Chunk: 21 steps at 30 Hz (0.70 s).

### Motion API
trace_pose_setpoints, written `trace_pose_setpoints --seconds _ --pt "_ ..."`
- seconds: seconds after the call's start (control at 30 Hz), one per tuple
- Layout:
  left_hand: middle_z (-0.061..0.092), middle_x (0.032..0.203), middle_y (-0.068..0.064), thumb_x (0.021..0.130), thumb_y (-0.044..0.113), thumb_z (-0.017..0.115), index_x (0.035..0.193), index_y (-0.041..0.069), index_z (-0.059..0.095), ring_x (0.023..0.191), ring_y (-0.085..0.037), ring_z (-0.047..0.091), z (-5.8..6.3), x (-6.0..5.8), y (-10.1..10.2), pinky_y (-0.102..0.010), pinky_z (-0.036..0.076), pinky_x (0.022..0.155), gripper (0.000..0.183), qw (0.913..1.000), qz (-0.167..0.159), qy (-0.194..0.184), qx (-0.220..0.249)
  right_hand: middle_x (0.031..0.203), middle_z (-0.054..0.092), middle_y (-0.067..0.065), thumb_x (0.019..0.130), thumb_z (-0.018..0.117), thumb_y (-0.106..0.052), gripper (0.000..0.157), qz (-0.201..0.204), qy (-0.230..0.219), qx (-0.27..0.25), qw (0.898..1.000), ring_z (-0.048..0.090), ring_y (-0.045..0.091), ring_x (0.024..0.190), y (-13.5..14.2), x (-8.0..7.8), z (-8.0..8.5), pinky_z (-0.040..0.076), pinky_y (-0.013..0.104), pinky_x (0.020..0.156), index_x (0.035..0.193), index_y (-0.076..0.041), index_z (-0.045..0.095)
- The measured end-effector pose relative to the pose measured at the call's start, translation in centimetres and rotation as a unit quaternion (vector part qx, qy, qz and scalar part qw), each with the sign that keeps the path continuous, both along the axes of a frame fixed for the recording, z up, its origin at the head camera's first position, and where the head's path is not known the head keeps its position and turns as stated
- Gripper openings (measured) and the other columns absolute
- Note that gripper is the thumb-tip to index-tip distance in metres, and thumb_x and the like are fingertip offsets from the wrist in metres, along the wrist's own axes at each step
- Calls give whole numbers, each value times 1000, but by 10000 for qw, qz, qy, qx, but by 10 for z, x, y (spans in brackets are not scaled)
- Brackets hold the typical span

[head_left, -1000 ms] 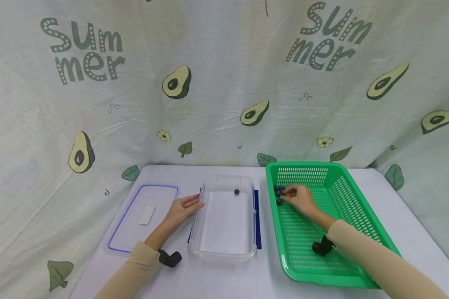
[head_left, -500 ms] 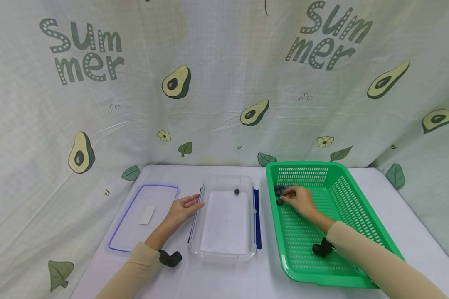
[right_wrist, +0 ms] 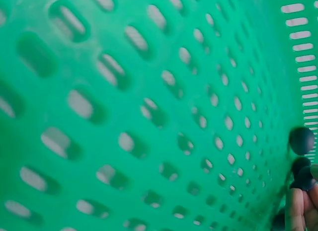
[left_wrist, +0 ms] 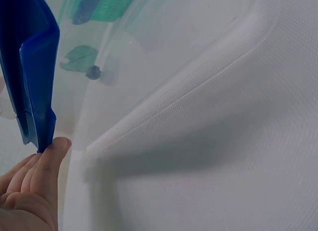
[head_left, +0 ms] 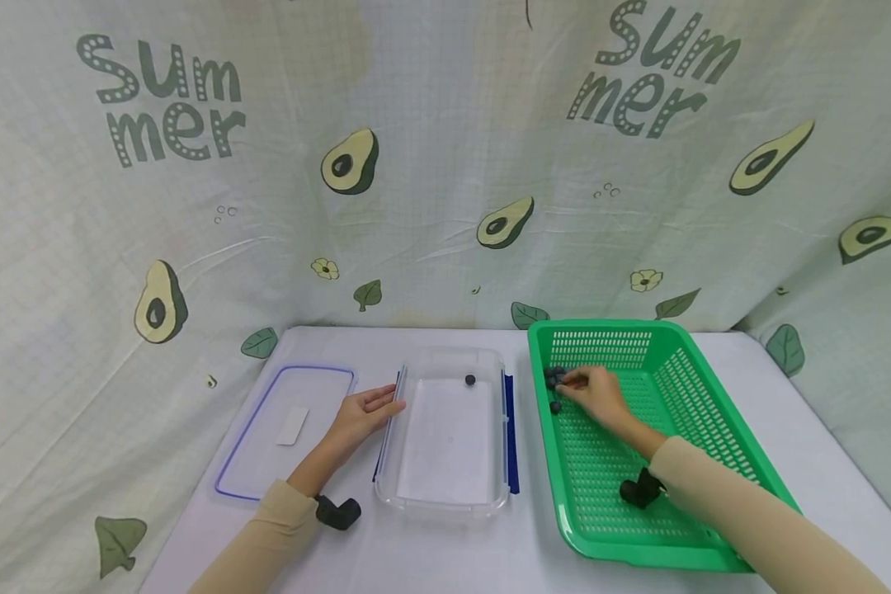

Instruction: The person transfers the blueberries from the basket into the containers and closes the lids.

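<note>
The green basket (head_left: 601, 462) reaches nearest at four o'clock, then the clear box (head_left: 449, 445) at six, its ten-o'clock side touched by the straight-fingered left hand (head_left: 364, 417), and, farther, at the basket's ten o'clock, the right hand (head_left: 597, 394) pinches a dark berry (right_wrist: 304, 182).

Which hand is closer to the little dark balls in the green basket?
The right hand: it's in the green basket, touching the little dark balls. The left hand is farther away, at the left edge of the clear box.
</note>
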<state>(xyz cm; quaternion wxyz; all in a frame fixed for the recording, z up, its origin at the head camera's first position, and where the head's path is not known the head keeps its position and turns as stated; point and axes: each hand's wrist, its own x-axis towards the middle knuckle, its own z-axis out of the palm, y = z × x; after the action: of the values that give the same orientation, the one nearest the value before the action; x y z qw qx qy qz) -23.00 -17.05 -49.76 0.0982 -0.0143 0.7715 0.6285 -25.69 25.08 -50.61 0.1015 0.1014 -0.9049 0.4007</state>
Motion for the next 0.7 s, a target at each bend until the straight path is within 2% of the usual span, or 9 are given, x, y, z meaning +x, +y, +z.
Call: trace_pose_setpoints --seconds 0.37,0.6,0.7 --pt "59 136 -18 87 30 79 141 1 55 126 -27 55 2 0 -1 -40 49 100 65 10000 -19 21 -44 85 72 16 86 77 -4 12 8 -38 -88 10000 69 29 77 3 -2 13 58 34 66 91 6 73" --pt "58 137 -18 87 29 79 140 2 55 126 -27 55 2 -1 -1 -40 48 101 64 10000 -48 -8 63 89 72 18 87 77 -5 14 -23 -207 -174 9996 71 33 82 5 -1 21 59 39 68 94 6 73" --pt "57 137 -19 89 26 77 141 0 54 127 -28 54 1 -1 -1 -41 48 101 63 10000 -56 -18 22 91 71 19 87 76 -5 15 -18 -222 -232 9995 71 34 83 6 -1 24 59 38 68 95 7 72"
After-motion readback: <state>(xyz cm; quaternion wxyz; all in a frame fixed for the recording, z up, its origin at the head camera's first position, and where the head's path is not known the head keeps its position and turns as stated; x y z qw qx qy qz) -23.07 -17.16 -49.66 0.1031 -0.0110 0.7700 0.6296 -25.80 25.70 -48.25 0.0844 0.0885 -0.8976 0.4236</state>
